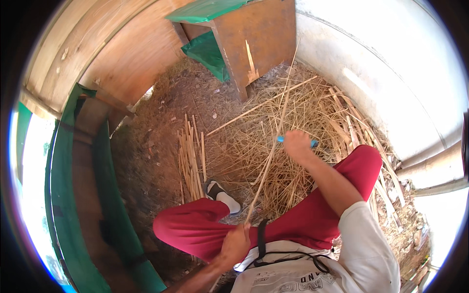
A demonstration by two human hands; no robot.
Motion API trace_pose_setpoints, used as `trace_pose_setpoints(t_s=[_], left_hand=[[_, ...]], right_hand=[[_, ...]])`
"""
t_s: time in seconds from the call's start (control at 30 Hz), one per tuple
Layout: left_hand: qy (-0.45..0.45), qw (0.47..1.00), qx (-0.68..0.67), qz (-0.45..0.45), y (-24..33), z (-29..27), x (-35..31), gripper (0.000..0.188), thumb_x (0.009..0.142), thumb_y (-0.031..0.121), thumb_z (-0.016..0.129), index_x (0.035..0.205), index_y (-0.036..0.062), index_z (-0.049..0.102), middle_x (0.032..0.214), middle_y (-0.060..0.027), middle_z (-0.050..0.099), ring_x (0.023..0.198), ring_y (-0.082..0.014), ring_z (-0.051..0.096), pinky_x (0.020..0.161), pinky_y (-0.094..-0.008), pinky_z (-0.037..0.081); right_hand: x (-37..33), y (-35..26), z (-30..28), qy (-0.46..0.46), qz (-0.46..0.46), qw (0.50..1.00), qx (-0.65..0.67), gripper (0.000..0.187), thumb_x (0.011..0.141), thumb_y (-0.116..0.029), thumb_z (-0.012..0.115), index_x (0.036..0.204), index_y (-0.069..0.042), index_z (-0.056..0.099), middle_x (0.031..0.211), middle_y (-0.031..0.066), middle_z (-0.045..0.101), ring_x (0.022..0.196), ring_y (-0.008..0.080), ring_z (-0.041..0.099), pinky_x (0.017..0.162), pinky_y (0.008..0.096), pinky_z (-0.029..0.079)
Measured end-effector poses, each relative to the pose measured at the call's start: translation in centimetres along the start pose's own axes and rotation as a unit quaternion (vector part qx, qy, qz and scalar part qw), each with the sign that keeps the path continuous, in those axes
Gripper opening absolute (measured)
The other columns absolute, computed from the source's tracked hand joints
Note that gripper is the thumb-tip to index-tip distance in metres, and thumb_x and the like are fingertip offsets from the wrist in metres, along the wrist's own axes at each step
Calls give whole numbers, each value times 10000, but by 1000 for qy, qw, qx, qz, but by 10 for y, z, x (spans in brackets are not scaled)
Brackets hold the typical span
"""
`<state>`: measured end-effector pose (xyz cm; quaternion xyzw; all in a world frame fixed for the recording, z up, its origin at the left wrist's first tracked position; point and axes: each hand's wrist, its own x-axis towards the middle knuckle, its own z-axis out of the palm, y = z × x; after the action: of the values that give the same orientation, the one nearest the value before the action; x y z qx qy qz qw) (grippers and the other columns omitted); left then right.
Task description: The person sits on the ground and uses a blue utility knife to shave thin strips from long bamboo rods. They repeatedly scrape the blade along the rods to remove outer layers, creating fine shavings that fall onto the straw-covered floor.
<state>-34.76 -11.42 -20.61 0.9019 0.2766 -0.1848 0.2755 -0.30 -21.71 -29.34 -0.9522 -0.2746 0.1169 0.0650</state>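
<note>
a long, thin cane-like strip (266, 168) is held slanting from the lap out above straw-coloured slivers (281, 188). its near part is pinched in the grip of the left hand (235, 244); a blue-handled tool (314, 143) is enclosed by the curled grip of the right hand (297, 145), beside the strip's middle. trimming or shaving seems to be in hand, though blade contact cannot be told. for the next stroke, a firm left hold and a controlled blade angle would be called for.
</note>
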Motion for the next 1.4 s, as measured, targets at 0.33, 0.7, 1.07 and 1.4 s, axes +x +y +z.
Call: trace_pose_setpoints(t_s=[0.33,0.7,1.07,1.4], left_hand=[[-10,999,37,-8,-22,-17,-32,347,1029,306,433,928,-8,540,619,-265,608,603,-486,620,567,-570,492],[137,977,163,-31,-80,-26,-87,237,973,228,553,837,34,552,555,-217,578,532,-431,620,473,-539,471],[250,966,68,-6,-53,-26,-63,232,922,242,658,922,17,601,569,-201,591,520,-418,608,471,-490,456],[281,959,-3,23,-46,-16,-34,224,865,209,733,892,29,603,602,-183,602,552,-397,617,487,-466,453]], right_hand=[[8,-21,5,-69,43,997,-6,148,869,-127,624,934,-46,729,926,154,713,905,290,715,758,395,578],[29,40,12,53,135,985,90,182,876,-154,637,840,19,678,826,197,680,783,322,697,652,437,556],[-6,-34,-26,-99,52,780,615,527,959,-444,604,1079,68,639,1019,201,716,520,101,478,581,307,474],[-6,-38,-55,-37,84,666,740,327,932,-202,679,1133,53,636,946,166,716,429,44,379,396,220,281]])
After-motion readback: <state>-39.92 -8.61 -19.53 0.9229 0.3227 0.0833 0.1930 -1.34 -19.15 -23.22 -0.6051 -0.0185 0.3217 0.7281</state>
